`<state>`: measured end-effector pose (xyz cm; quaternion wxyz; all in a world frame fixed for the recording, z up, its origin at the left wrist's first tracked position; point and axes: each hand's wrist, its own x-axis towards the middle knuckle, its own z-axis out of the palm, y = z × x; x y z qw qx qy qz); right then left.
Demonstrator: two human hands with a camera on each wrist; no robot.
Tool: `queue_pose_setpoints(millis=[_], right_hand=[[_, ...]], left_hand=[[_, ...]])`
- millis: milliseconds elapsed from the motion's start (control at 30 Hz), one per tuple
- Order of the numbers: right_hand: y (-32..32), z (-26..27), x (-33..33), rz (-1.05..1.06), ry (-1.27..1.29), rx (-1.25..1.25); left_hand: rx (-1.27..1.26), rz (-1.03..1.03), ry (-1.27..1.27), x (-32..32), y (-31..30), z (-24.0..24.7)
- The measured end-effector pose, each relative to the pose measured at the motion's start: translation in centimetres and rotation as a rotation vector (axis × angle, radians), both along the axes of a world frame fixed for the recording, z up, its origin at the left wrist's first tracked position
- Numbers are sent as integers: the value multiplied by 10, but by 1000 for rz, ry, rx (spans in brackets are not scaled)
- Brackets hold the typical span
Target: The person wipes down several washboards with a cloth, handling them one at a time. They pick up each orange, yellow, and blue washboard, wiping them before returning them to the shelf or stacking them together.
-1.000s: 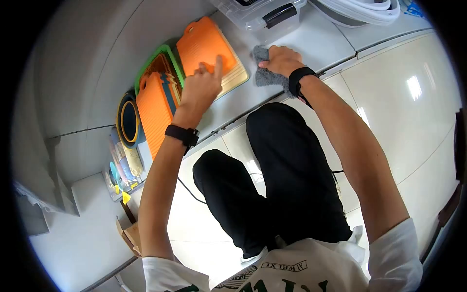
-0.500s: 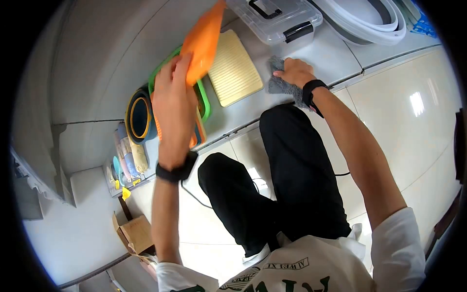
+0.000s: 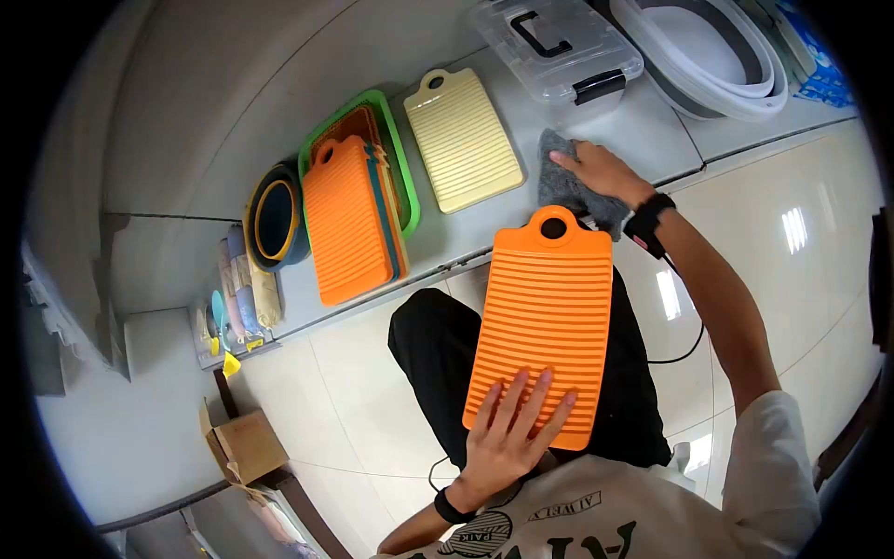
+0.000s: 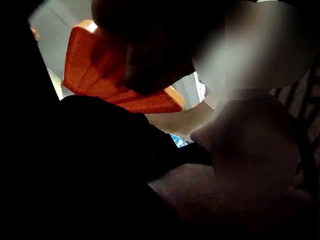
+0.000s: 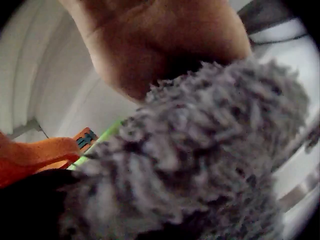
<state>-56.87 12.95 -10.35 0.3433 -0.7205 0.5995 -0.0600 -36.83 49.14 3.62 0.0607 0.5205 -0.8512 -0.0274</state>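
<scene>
Over the lap, my left hand holds an orange washboard by its lower end, four fingers spread on the ridged face and the thumb hidden. The handle hole points away from me. In the dark left wrist view, part of the orange washboard shows. My right hand grips a fluffy grey cloth at the ledge's front edge. That grey cloth fills much of the right wrist view. A cream washboard lies flat on the ledge, left of the cloth.
On the ledge, a green basket holds a stack of washboards topped by another orange one. Dark folding buckets stand left of it. Clear lidded box and white basins are at right. A cardboard box is on the floor.
My left hand has lifted the orange washboard off the cream one and brought it over the lap, turning its ridged face up. The right hand stays on the cloth at the ledge.
</scene>
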Motion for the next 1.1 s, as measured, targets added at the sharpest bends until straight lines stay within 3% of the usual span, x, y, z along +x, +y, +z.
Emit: queue_pose_setpoints(millis=[33,100,167,233,300,467,567,633,700,967,1033,1100], right_hand=[[4,2,-5,14,-48,11],[52,55,-8,-147,-193,-231],[92,77,-15,-108,-288,-416],[129,97,-30,255,-249,-630],[161,109,-44,555,-130,-661],[220,107,-59,629,-119,-375],[222,106,-58,605,-146,-366],[221,106,-59,614,-145,-370],[217,105,-59,639,-147,-365],[229,109,-52,610,-190,-378],[234,109,-53,684,-97,-431],[254,111,-56,742,-165,-426]], left_hand=[[7,-11,-6,-2,2,-3],[45,19,55,-13,-5,-4],[30,38,44,-21,-3,-19],[60,51,98,-29,-6,-21],[90,81,111,-36,-7,-28],[-28,-67,117,-52,5,-37],[35,-262,69,-64,7,-39],[6,-264,-24,-69,11,-46],[-160,-376,-117,-74,17,-58],[-338,-472,8,-67,13,-88],[-321,-497,-4,-63,13,-91],[-310,-519,-13,-60,19,-106]])
